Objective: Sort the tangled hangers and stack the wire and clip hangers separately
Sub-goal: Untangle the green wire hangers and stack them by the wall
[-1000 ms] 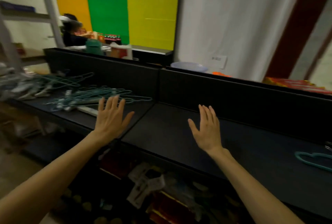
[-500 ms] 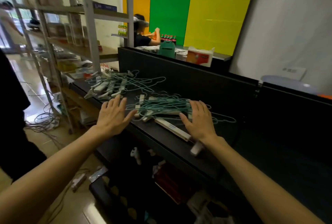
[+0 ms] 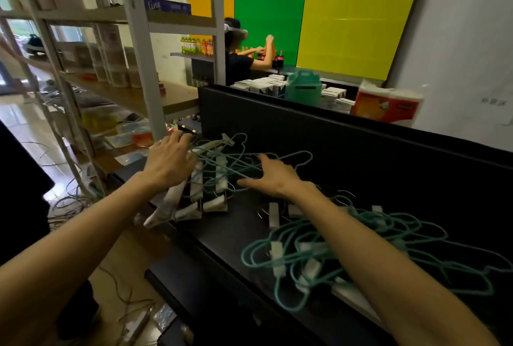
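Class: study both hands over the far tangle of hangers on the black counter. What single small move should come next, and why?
Probably close the right hand on one teal wire hanger and lift it free while the left hand steadies the far tangle. Both hands are spread open over that pile with no grip yet, and its wire hangers are still laced through the white clip hangers.

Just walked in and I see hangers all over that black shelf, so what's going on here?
A person is starting to sort tangled hangers on a black shelf. Both hands are reaching into the far pile of teal wire hangers and white clip hangers: the left hand rests on its left edge and the right hand lies flat on its right side, fingers spread. Neither is gripping a hanger yet. A second tangled pile sits nearer, under the right forearm. No separate stacks show so far.
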`<state>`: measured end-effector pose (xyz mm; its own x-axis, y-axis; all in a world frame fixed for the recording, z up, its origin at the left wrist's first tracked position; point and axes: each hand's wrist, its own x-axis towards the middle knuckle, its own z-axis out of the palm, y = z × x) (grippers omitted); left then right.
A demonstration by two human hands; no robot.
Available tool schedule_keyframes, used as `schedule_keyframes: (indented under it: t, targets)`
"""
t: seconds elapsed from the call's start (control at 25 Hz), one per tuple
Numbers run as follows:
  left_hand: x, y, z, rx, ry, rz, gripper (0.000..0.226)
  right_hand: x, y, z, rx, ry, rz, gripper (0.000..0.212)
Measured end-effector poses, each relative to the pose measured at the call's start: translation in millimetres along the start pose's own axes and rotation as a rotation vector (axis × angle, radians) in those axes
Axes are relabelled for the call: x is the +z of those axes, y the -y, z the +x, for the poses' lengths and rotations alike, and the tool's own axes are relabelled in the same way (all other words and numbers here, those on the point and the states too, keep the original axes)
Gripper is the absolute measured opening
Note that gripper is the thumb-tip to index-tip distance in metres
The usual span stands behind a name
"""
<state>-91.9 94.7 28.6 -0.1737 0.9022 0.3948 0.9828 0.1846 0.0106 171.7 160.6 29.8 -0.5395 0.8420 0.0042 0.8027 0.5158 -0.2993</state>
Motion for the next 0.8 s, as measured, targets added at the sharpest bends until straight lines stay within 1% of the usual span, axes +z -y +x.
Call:
schedule_keyframes:
  t: [0.08, 0.16, 0.2, 0.24, 0.32, 0.4, 0.48, 0.56, 0.6, 0.64, 0.72, 0.76, 0.8]
  targets:
    - [12, 21, 29, -0.022, 0.000, -0.089, 0.041, 5, 1, 20, 0.032, 0.021, -0.006, 0.083]
    - [20, 31, 56, -0.083, 0.008, -0.271, 0.030, -1, -8, 30, 0.082, 0.003, 0.120, 0.066]
    - [22, 33, 67, -0.098, 0.028, -0.375, 0.030, -5, -14, 33, 0.115, -0.019, 0.192, 0.059]
    - [27, 35, 80, -0.084, 0.052, -0.451, 0.032, -7, -19, 35, 0.145, -0.068, 0.243, 0.052]
    - [32, 35, 102, -0.023, 0.102, -0.544, 0.037, -12, -25, 32, 0.222, -0.189, 0.371, 0.048]
    - [33, 30, 119, 0.068, 0.229, -0.625, 0.040, -13, -24, 24, 0.298, -0.227, 0.561, 0.044]
    - [33, 22, 136, 0.240, 0.438, -0.598, 0.037, -14, -19, 18, 0.368, -0.189, 0.658, 0.038]
    - [36, 9, 144, 0.409, 0.604, -0.478, 0.049, -16, -13, 14, 0.457, -0.173, 0.713, 0.037]
    - [40, 3, 145, 0.481, 0.626, -0.427, 0.057, -17, -10, 12, 0.487, -0.183, 0.726, 0.038]
    - [46, -3, 147, 0.550, 0.591, -0.366, 0.065, -18, -5, 11, 0.505, -0.195, 0.729, 0.040]
    - [50, -16, 147, 0.660, 0.438, -0.264, 0.073, -21, 3, 9, 0.535, -0.223, 0.707, 0.042]
    - [50, -23, 146, 0.704, 0.412, -0.268, 0.075, -23, 6, 6, 0.554, -0.231, 0.710, 0.042]
    - [48, -30, 143, 0.753, 0.443, -0.310, 0.076, -26, 8, 5, 0.577, -0.238, 0.735, 0.042]
